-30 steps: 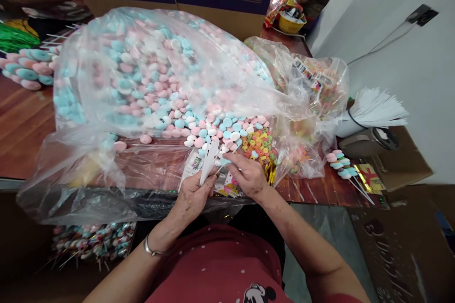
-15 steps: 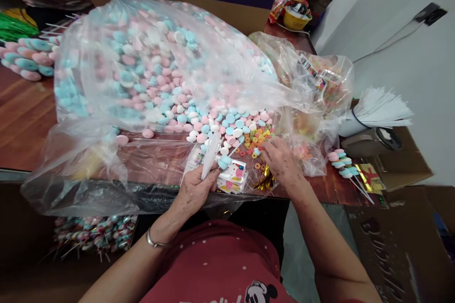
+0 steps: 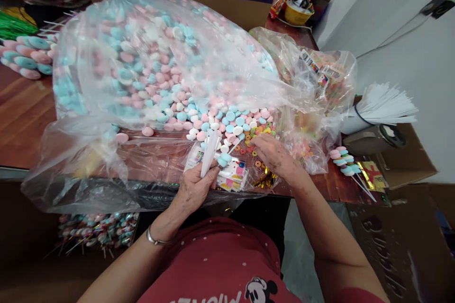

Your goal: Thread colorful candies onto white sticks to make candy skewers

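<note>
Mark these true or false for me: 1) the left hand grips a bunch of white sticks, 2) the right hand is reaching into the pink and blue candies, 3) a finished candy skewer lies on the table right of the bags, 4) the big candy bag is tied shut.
1) True: the left hand is closed on the white sticks.
2) False: the right hand rests on the small colourful ring candies, beside the pink and blue candies.
3) True: a candy skewer lies on the table, right of the bags.
4) False: the big candy bag lies open toward the person, and candies spill out at its mouth.
</note>
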Demonstrator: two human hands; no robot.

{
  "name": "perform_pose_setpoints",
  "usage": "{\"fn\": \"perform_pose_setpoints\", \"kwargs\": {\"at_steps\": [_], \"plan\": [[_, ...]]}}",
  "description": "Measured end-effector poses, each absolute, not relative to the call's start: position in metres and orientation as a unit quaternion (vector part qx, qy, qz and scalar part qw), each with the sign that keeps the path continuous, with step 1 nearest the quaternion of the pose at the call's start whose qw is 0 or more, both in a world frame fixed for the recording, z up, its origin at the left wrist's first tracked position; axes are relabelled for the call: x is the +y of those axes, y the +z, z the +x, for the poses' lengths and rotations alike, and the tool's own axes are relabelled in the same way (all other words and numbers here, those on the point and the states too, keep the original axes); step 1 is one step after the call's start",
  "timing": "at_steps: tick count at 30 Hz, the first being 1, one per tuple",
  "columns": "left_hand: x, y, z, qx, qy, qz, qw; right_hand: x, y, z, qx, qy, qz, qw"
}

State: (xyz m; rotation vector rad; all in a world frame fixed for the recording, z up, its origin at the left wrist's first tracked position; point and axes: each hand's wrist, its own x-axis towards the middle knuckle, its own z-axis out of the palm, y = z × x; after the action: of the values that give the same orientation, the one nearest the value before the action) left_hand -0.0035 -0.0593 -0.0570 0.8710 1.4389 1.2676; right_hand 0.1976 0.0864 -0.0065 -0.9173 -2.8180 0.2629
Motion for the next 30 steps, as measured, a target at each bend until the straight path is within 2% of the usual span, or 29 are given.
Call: {"fn": "perform_pose_setpoints", "kwargs": {"at_steps": [6, 17, 19, 22, 25, 28, 30], "plan": [[-0.059, -0.051, -0.003, 0.595, 0.52, 0.352, 0.501, 0.096, -0.01, 0.194, -0.962, 0.056, -0.266, 0.007], [-0.058, -0.05, -0.001, 0.597, 0.522, 0.354, 0.495, 0.081, -0.003, 0.191, -0.96, 0.022, -0.278, -0.008], [-0.058, -0.047, -0.001, 0.597, 0.525, 0.35, 0.496, 0.081, -0.006, 0.191, -0.957, 0.035, -0.286, 0.023], [-0.058, -0.046, -0.001, 0.586, 0.522, 0.372, 0.495, 0.079, -0.012, 0.191, -0.915, 0.158, -0.335, 0.162], [-0.059, -0.05, -0.003, 0.576, 0.506, 0.418, 0.487, 0.073, -0.017, 0.19, -0.778, 0.392, -0.386, 0.302], [-0.06, -0.057, -0.006, 0.572, 0.491, 0.452, 0.477, 0.067, -0.021, 0.186, -0.615, 0.576, -0.395, 0.367], [-0.06, -0.061, -0.006, 0.571, 0.481, 0.469, 0.472, 0.065, -0.023, 0.182, -0.549, 0.622, -0.392, 0.398]]}}
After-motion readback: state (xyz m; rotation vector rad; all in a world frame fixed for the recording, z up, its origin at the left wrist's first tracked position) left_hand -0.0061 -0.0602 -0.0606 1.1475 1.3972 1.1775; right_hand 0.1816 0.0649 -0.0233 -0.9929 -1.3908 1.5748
